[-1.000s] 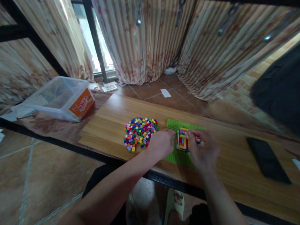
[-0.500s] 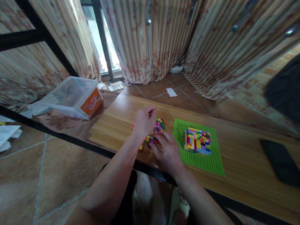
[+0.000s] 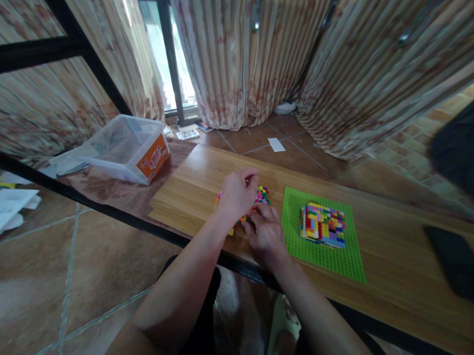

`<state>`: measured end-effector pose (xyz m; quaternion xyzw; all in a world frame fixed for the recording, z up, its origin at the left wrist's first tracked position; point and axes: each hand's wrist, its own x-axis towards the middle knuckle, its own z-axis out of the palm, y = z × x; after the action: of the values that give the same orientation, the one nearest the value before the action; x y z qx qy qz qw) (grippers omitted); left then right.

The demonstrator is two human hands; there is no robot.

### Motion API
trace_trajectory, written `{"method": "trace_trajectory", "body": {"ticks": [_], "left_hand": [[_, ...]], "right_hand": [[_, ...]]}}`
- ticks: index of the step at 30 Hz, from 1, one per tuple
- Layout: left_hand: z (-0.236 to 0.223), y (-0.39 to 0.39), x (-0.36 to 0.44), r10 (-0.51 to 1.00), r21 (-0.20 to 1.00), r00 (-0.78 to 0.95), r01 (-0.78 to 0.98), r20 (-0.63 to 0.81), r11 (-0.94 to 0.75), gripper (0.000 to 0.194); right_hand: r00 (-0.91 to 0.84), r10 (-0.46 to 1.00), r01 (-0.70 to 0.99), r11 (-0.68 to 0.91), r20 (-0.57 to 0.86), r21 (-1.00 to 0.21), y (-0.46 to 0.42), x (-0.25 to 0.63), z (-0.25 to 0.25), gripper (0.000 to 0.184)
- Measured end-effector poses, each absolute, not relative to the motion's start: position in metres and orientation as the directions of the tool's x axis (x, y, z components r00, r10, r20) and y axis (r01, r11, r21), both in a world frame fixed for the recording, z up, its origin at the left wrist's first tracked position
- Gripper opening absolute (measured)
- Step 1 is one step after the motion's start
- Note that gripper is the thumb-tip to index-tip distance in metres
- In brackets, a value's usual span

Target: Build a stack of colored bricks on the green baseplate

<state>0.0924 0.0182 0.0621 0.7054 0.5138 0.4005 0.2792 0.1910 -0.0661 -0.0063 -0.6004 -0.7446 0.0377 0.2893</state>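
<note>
A pile of small colourful building bricks (image 3: 263, 193) lies on the wooden table, partly covered by my hands. Over its left side is my left hand (image 3: 239, 194), thumb and fingers curled together. Whatever it may hold is hidden. My right hand (image 3: 268, 238) reaches into the near side of the pile with thumb and fingertips close together; the fingers hide what is between them. To the right, a green studded baseplate (image 3: 292, 206) carries a block of multicoloured bricks (image 3: 323, 223) stacked in layers. Neither hand touches the plate.
A dark phone-like slab (image 3: 458, 262) lies on the table (image 3: 197, 174) at the right. Beyond the left end stands a clear plastic bin (image 3: 122, 161) with an orange label. A black metal bar (image 3: 153, 231) runs along the near edge. Curtains (image 3: 232, 57) hang behind.
The whole view has shifted slightly, moving things to the right in the picture. My right fingers have drawn closer together at the pile; my left hand keeps its curled pose.
</note>
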Motion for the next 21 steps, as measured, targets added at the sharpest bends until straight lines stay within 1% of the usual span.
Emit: {"method": "trace_trajectory", "body": {"ticks": [4,12,15,18,21], "left_hand": [[0.063,0.017,0.093,0.945,0.803,0.166,0.498,0.281,-0.327,0.025],[0.063,0.018,0.092,0.953,0.807,0.154,0.507,0.263,-0.304,0.025],[0.063,0.018,0.091,0.952,0.811,0.157,0.498,0.264,-0.307,0.025],[0.062,0.019,0.091,0.954,0.813,0.151,0.499,0.260,-0.300,0.024],[0.060,0.020,0.091,0.955,0.817,0.143,0.494,0.260,-0.297,0.024]], "right_hand": [[-0.101,0.907,0.864,0.284,0.409,-0.416,-0.065,0.193,-0.007,0.019],[-0.041,0.892,0.854,0.266,0.451,-0.447,-0.066,0.197,-0.003,0.022],[-0.096,0.883,0.805,0.341,0.460,-0.486,-0.072,0.188,-0.001,0.020],[-0.196,0.884,0.749,0.414,0.424,-0.517,-0.080,0.176,-0.001,0.011],[-0.239,0.892,0.756,0.419,0.383,-0.504,-0.084,0.169,-0.003,0.014]]}}
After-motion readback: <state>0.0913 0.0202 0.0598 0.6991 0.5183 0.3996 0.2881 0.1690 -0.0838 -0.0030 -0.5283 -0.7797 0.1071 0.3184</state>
